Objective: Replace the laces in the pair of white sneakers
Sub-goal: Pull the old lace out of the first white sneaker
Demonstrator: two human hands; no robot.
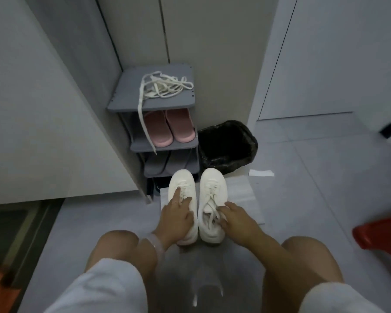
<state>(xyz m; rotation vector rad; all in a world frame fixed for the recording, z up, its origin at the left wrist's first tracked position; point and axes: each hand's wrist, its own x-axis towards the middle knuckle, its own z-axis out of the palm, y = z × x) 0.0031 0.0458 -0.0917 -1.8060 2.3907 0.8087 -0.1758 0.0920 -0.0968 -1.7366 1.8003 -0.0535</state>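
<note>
Two white sneakers stand side by side, toes away from me, on a white sheet [242,195] on the floor. My left hand [176,216] lies on top of the left sneaker [182,179], fingers stretched forward over its laces. My right hand [236,220] is at the right sneaker [212,181], fingers curled at the opening and pinching its loose white lace [210,199]. A tangle of spare white laces [165,86] lies on top of the grey shoe rack [127,93], with one end hanging down past the shelves.
The rack holds pink slippers [167,125] and dark shoes lower down. A bin with a black bag [228,145] stands right of it. A red object [379,233] is at the right edge. My bare knees frame the sneakers; a white cabinet [43,109] is on the left.
</note>
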